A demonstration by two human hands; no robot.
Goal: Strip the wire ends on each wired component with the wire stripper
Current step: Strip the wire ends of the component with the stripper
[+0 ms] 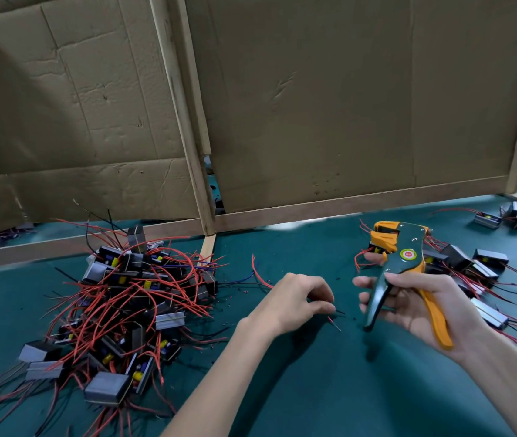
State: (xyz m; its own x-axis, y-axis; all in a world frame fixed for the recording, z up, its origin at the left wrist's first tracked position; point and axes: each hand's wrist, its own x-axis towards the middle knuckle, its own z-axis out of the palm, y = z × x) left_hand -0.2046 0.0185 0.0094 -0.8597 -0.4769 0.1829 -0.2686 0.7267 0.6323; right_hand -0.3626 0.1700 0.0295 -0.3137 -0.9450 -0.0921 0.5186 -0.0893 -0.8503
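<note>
My left hand (301, 298) is nearest me, low over the green table (329, 389), with thumb and fingers pressed together in a pinch on a few thin wires (334, 323). A red end and a black end stick out just past my fingertips toward the right. I cannot see which unit those wires belong to.

Just beside it, my right hand (421, 305) holds the wire stripper (400, 266) upright, head up. My fingers are curled loosely round the dark handle, while the orange handle lies across my palm; the handles are spread, not squeezed. The tool's head is well above the wire ends, so nothing is in it yet.

Farther left sits the tangled heap of units (131, 307) with red leads. To the right, behind the stripper, a looser scatter of units (471, 266) lies on the table. Beyond everything stands a cardboard screen (345, 99).

The risk, I think, is in feeding those short, limp ends into the head. If they slip in my pinch or go in too deep, I could nick the strands or strip too much. Squeezing before both ends are seated would leave one unstripped.
</note>
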